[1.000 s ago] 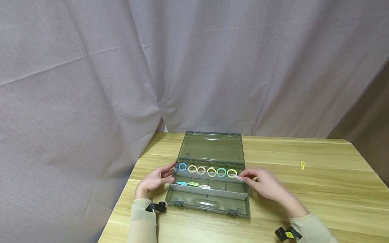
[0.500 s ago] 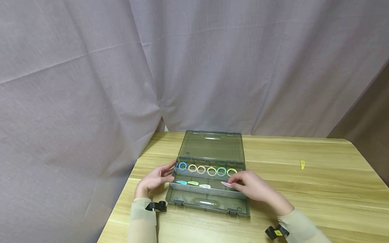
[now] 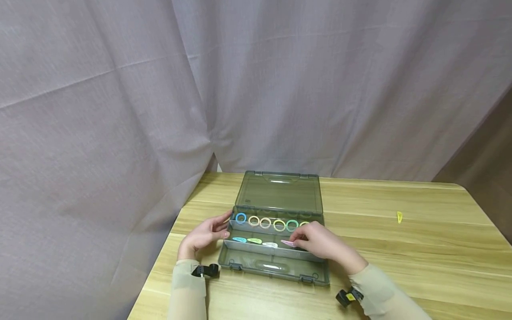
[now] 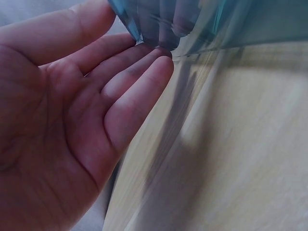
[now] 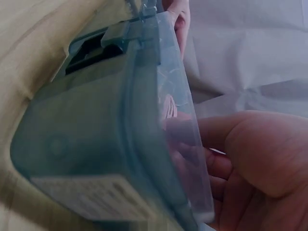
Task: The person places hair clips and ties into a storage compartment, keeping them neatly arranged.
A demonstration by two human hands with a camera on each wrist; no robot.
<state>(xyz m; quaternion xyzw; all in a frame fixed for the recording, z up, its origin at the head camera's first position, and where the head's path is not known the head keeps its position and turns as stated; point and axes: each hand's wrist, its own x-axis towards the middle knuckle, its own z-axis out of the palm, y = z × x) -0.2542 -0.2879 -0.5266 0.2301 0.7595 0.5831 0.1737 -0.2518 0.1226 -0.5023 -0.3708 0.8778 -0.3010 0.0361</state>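
A grey translucent compartment box [image 3: 274, 267] lies with its lid opened back. My left hand [image 3: 203, 238] rests against its left side; in the left wrist view the fingers [image 4: 139, 96] are nearly straight, their tips at the box wall. My right hand [image 3: 320, 240] reaches into the middle row, pinching a pink snap hair clip [image 3: 287, 243] between thumb and forefinger. To the clip's left, a blue clip [image 3: 239, 240], a green clip [image 3: 254, 241] and a white clip [image 3: 270, 245] lie in a line. In the right wrist view, the pink clip [image 5: 169, 107] shows through the clear divider.
Several coloured rings, among them a blue ring [image 3: 241, 218] and a green ring [image 3: 292, 226], fill the back row. A yellow hair clip [image 3: 399, 217] lies on the wooden table [image 3: 420, 258] to the right. Grey curtain [image 3: 272, 89] hangs behind and at the left.
My right hand has moved left and down from the box's right edge into the middle row, carrying the pink hair clip towards the white one. The left hand has stayed at the box's side.
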